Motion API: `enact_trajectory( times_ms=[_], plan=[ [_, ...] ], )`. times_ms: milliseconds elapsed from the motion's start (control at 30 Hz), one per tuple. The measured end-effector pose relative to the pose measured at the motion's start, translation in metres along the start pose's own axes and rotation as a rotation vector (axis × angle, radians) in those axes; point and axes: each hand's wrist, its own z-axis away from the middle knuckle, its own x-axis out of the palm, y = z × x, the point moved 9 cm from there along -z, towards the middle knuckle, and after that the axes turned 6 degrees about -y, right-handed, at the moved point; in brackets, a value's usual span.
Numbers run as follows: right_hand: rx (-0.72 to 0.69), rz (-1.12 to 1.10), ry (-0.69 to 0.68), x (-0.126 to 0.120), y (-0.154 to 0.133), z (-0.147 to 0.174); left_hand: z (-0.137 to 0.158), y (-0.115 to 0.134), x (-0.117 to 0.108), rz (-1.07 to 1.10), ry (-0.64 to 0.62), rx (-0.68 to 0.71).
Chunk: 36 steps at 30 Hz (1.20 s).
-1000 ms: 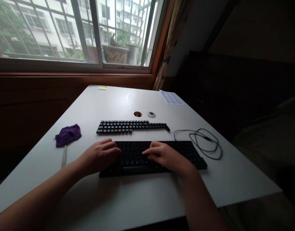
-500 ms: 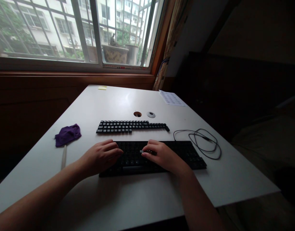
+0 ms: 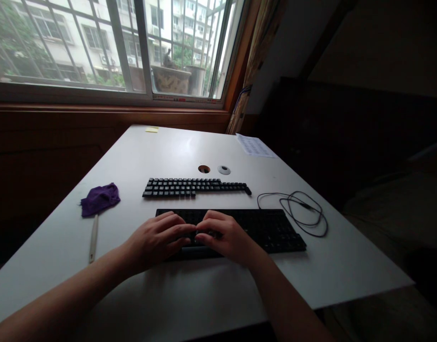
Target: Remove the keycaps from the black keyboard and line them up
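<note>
At the far left, beyond the tabletop [image 3: 115, 161], a barred window [image 3: 172, 52] looks out on pale buildings and greenery. On the left side of the tabletop lies a crumpled purple cloth [image 3: 100, 199], and a slim pale stick [image 3: 93, 240] points toward the person from the cloth's near edge. Farther back, by the window-side edge, is a small yellow note [image 3: 152, 129]. The person's left hand [image 3: 160, 237] comes in over the left part of a black keyboard [image 3: 268, 228], fingers bent and tips reaching to its middle; whether its grip has closed on anything is hidden. Behind the keyboard, just apart from it, loose black keycaps [image 3: 168, 187] sit in tight rows. Beyond those rows are a round hole [image 3: 204, 169] and, just to its right, a grey ring [image 3: 223, 169]. The right hand [image 3: 225, 235] meets the left over the keyboard, thumb and fingers curled with their tips drawn near each other; the space inside that grip is too dark to show what, if anything, it holds. Farther right, printed paper [image 3: 256, 145] lies at the back edge, below a patterned curtain [image 3: 252, 61]. A thin black cable [image 3: 321, 218] leaves the keyboard's back edge and loops at its right.
</note>
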Motion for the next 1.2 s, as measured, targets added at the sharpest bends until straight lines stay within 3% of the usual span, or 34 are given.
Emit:
enact_trajectory(
  times_ms=[233, 567, 1200],
  plan=[
    [-0.002, -0.042, -0.007, 0.003, 0.001, -0.001, 0.001, 0.001, -0.008, 0.011, 0.067, -0.012],
    [-0.017, -0.002, 0.126, -0.007, -0.002, 0.002, 0.003, -0.010, -0.011, 0.017, 0.105, -0.085],
    [-0.057, 0.050, 0.101, 0.003, -0.004, -0.002, 0.004, -0.016, -0.002, 0.137, 0.057, -0.135]
  ],
)
